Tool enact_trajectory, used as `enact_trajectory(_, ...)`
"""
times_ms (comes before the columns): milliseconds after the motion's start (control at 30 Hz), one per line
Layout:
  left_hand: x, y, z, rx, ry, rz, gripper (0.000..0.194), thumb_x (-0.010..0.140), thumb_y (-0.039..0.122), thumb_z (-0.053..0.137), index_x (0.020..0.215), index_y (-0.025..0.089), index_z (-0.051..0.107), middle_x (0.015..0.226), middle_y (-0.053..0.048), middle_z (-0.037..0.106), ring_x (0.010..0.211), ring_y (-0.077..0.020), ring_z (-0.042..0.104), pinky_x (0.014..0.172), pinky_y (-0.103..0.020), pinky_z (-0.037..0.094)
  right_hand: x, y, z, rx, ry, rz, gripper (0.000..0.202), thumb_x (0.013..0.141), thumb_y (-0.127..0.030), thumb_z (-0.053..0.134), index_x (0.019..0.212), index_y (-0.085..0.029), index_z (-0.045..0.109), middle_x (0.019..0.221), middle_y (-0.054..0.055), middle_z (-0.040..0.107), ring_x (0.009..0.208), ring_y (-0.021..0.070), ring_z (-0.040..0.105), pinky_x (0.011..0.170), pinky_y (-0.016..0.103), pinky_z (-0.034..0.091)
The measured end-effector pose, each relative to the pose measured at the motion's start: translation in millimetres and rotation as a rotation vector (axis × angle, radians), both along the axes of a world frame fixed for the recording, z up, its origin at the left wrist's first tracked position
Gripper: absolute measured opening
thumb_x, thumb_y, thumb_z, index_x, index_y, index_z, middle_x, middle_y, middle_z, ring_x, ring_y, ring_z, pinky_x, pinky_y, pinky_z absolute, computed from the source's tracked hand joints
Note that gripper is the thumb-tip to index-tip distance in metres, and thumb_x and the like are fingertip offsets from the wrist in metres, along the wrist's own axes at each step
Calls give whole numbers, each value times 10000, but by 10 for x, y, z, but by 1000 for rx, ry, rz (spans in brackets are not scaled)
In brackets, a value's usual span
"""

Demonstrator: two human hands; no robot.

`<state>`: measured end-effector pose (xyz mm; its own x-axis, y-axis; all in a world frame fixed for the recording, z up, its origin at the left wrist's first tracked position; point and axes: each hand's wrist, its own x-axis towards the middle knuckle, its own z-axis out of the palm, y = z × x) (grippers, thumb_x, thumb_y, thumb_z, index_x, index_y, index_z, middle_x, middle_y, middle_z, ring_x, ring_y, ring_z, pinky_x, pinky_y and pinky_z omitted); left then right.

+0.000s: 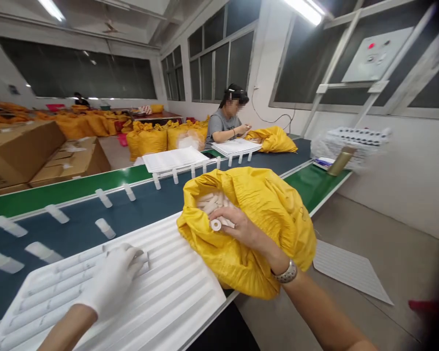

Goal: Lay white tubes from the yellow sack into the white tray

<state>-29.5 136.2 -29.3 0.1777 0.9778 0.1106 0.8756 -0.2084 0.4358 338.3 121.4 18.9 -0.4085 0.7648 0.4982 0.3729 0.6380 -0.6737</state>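
Note:
A white ridged tray lies in front of me, with white tubes in the grooves of its left part. My left hand, in a white glove, is closed around the end of a white tube over the tray. My bare right hand, with a metal watch at the wrist, holds a white tube, its round end facing me. That hand is at the mouth of a yellow sack, which is open and holds many white tubes.
White tubes lie spread along the dark belt. Across it, a person sits near white trays and another yellow sack. Cardboard boxes stand left. A white sheet lies at lower right.

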Motion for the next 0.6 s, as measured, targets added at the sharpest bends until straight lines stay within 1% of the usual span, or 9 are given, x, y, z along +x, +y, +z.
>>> enact_trajectory(67, -18, 44, 27, -41, 50, -9, 288, 798, 517, 526, 693, 285, 659, 834, -91, 726, 793, -338, 657, 736, -453, 485, 1, -85, 20, 52, -21, 19, 217, 1023, -358, 572, 1181, -223, 634, 1190, 66, 682, 1174, 214, 611, 1070, 390, 451)
enact_trajectory(133, 47, -37, 111, -9, 30, -2, 273, 787, 522, 528, 685, 292, 635, 821, -94, 729, 817, -353, 660, 764, -472, 494, -23, -158, 31, 89, -54, 43, 240, 1029, -355, 568, 1227, -230, 623, 1214, 73, 655, 1211, 216, 583, 1095, 399, 440)
enact_trajectory(200, 196, -233, 254, 26, -150, -6, 256, 785, 534, 541, 767, 304, 653, 909, -93, 739, 903, -352, 665, 836, -471, 508, -81, -214, 45, 93, -100, 83, 290, 1040, -350, 547, 1303, -240, 603, 1243, 81, 616, 1217, 212, 572, 1093, 392, 448)
enact_trajectory(233, 290, -355, 339, 7, -280, -16, 272, 801, 549, 540, 852, 313, 666, 969, -85, 736, 948, -340, 664, 869, -454, 515, -121, -236, 54, 83, -120, 110, 314, 1046, -347, 536, 1339, -247, 587, 1258, 84, 600, 1213, 209, 572, 1087, 385, 455)
enact_trajectory(267, 388, -482, 426, -51, -405, -28, 304, 825, 568, 532, 940, 322, 669, 997, -73, 726, 962, -319, 664, 879, -430, 524, -166, -254, 64, 77, -127, 135, 328, 1047, -345, 535, 1359, -251, 576, 1261, 84, 596, 1203, 207, 577, 1077, 376, 465)
enact_trajectory(333, 562, -706, 577, -195, -570, -43, 357, 870, 608, 509, 1045, 335, 660, 916, -47, 685, 875, -274, 648, 828, -386, 535, -261, -278, 84, 76, -126, 185, 316, 1035, -342, 565, 1335, -243, 579, 1225, 77, 622, 1167, 205, 596, 1048, 356, 483)
enact_trajectory(400, 675, -857, 666, -267, -629, -40, 377, 886, 621, 512, 1074, 331, 661, 797, -28, 607, 767, -242, 588, 759, -357, 517, -341, -291, 106, 96, -106, 224, 269, 1016, -335, 605, 1258, -218, 595, 1150, 71, 654, 1116, 205, 616, 1009, 340, 501)
enact_trajectory(467, 727, -933, 687, -295, -653, -39, 380, 891, 611, 523, 1094, 320, 658, 765, -21, 559, 726, -226, 533, 699, -338, 482, -392, -297, 128, 122, -84, 245, 222, 1011, -322, 615, 1193, -195, 606, 1092, 72, 663, 1067, 201, 628, 970, 328, 515)
enact_trajectory(600, 750, -975, 610, -351, -732, -35, 368, 864, 582, 587, 1098, 305, 644, 819, -25, 568, 733, -216, 499, 647, -316, 435, -406, -325, 165, 157, -62, 261, 210, 1012, -315, 616, 1177, -185, 611, 1070, 82, 670, 1043, 203, 639, 943, 336, 528)
